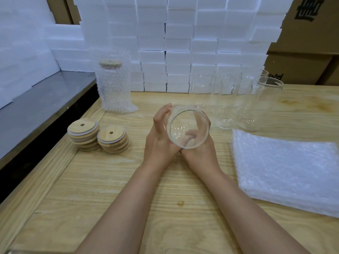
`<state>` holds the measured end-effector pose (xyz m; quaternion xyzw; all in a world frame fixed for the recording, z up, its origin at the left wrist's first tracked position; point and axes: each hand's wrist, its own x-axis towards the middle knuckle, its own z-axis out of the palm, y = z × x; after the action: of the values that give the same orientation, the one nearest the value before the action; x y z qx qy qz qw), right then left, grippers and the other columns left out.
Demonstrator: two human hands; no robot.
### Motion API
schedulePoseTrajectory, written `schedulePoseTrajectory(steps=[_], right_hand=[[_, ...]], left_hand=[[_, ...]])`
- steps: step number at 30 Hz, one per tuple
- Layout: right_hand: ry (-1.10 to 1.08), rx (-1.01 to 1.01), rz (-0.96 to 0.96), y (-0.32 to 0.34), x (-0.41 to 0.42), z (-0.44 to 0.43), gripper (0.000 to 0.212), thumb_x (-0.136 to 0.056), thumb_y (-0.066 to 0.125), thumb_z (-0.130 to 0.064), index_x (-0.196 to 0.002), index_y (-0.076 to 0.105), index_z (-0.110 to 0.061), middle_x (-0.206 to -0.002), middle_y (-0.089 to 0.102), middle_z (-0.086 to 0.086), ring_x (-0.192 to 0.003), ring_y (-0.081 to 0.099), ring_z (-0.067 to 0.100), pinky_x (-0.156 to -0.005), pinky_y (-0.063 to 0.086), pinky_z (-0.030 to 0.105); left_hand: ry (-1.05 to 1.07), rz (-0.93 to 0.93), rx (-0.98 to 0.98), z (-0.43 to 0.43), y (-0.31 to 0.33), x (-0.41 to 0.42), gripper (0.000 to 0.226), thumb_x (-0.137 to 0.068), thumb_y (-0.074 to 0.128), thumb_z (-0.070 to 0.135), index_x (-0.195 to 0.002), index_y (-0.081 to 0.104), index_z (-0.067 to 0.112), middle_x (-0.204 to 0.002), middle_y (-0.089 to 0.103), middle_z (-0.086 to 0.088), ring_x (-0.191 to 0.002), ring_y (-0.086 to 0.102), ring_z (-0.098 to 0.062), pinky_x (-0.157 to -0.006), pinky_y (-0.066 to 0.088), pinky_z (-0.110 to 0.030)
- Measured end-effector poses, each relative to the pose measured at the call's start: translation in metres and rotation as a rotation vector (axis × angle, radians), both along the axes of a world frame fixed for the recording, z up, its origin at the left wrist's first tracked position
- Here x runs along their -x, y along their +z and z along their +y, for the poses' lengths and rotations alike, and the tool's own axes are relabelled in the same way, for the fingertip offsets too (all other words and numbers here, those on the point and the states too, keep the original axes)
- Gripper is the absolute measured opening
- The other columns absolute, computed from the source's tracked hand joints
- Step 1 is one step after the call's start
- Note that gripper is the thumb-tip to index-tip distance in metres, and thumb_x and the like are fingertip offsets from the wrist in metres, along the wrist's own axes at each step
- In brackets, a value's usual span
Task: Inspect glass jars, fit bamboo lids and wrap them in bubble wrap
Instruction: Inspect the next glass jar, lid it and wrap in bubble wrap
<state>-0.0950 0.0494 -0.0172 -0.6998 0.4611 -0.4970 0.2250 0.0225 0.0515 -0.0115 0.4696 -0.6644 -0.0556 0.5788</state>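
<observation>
A clear glass jar [188,127] is held tilted above the wooden table [113,189], its open mouth facing me. My left hand [159,138] grips its left side, thumb up by the rim. Under and to the right of the jar, my right hand [200,143] cups it, fingers seen through the glass. Two stacks of round bamboo lids [83,133] [113,138] with centre holes lie to the left. Behind them stands a lidded jar wrapped in bubble wrap [113,83]. Several empty glass jars [236,99] stand at the back right. A pile of bubble wrap sheets [288,171] lies on the right.
White foam blocks [176,43] are stacked as a wall behind the table. Cardboard boxes [304,52] stand at the far right. A grey metal surface [36,109] runs along the left, lower than the table's raised wooden edge.
</observation>
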Motion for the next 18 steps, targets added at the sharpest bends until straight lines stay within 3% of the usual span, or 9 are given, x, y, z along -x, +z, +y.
schedulePoseTrajectory(steps=[1,3,5,7,10,12,15,18], right_hand=[[0.007,-0.028,0.000,0.0020,-0.0004,0.0004,0.054,-0.070,0.062,-0.021,-0.121,0.044,-0.019,-0.091,0.054,-0.023,-0.076,0.054,-0.012,-0.065,0.040,0.011],[0.016,-0.021,0.004,0.0043,-0.0004,0.0010,0.074,-0.074,0.069,-0.008,-0.136,0.031,-0.024,-0.112,0.055,-0.012,-0.090,0.058,0.001,-0.075,0.045,0.015],[0.012,0.008,0.025,0.0055,0.0008,0.0022,0.085,-0.074,0.071,0.000,-0.142,0.024,-0.021,-0.136,0.039,-0.014,-0.110,0.057,0.017,-0.089,0.047,0.025],[0.018,0.020,0.043,0.0058,0.0014,0.0031,0.088,-0.073,0.073,-0.001,-0.142,0.023,-0.020,-0.144,0.035,-0.010,-0.116,0.055,0.022,-0.094,0.047,0.032],[0.030,0.013,0.003,0.0059,0.0021,0.0022,0.091,-0.072,0.079,-0.007,-0.139,0.023,-0.029,-0.142,0.039,-0.005,-0.117,0.054,0.024,-0.098,0.045,0.035],[0.014,0.013,-0.022,0.0048,0.0029,0.0014,0.094,-0.071,0.082,-0.012,-0.141,0.022,-0.030,-0.136,0.040,-0.010,-0.121,0.047,0.020,-0.101,0.040,0.026],[-0.033,0.046,0.017,0.0028,0.0030,0.0018,0.095,-0.073,0.082,-0.020,-0.143,0.020,-0.034,-0.131,0.037,-0.018,-0.112,0.033,0.011,-0.093,0.024,0.003],[-0.092,0.112,0.084,0.0018,0.0033,0.0033,0.090,-0.074,0.081,-0.023,-0.141,0.022,-0.038,-0.129,0.034,-0.025,-0.102,0.025,0.006,-0.089,0.016,-0.001]], left_hand=[[0.022,-0.008,-0.001,0.0005,0.0007,-0.0006,0.090,-0.062,0.087,0.029,-0.126,0.025,0.031,-0.135,0.041,0.018,-0.114,0.054,-0.010,-0.080,0.048,-0.028],[0.033,-0.026,0.017,0.0014,0.0015,-0.0012,0.090,-0.061,0.087,0.030,-0.130,0.029,0.031,-0.135,0.048,0.007,-0.115,0.055,-0.020,-0.089,0.049,-0.035],[0.021,-0.029,0.030,0.0035,0.0038,-0.0009,0.082,-0.063,0.077,0.037,-0.131,0.032,0.032,-0.133,0.046,0.012,-0.116,0.052,-0.018,-0.095,0.047,-0.041],[0.014,-0.023,0.022,0.0048,0.0054,-0.0003,0.081,-0.064,0.073,0.045,-0.132,0.032,0.034,-0.130,0.041,0.023,-0.115,0.048,-0.010,-0.096,0.046,-0.042],[0.010,-0.008,-0.031,0.0045,0.0031,-0.0020,0.093,-0.062,0.085,0.044,-0.136,0.028,0.041,-0.127,0.038,0.032,-0.113,0.042,-0.002,-0.097,0.041,-0.026],[-0.002,0.003,-0.060,0.0043,0.0024,-0.0036,0.097,-0.060,0.084,0.048,-0.137,0.025,0.045,-0.129,0.044,0.025,-0.113,0.044,-0.002,-0.093,0.037,-0.016],[-0.019,0.034,-0.090,0.0051,0.0037,-0.0030,0.098,-0.059,0.083,0.051,-0.136,0.023,0.045,-0.130,0.048,0.019,-0.116,0.049,-0.005,-0.090,0.039,-0.012],[-0.058,0.079,-0.128,0.0042,0.0026,-0.0031,0.097,-0.059,0.083,0.052,-0.134,0.024,0.038,-0.127,0.048,0.025,-0.113,0.049,0.011,-0.086,0.037,-0.003]])
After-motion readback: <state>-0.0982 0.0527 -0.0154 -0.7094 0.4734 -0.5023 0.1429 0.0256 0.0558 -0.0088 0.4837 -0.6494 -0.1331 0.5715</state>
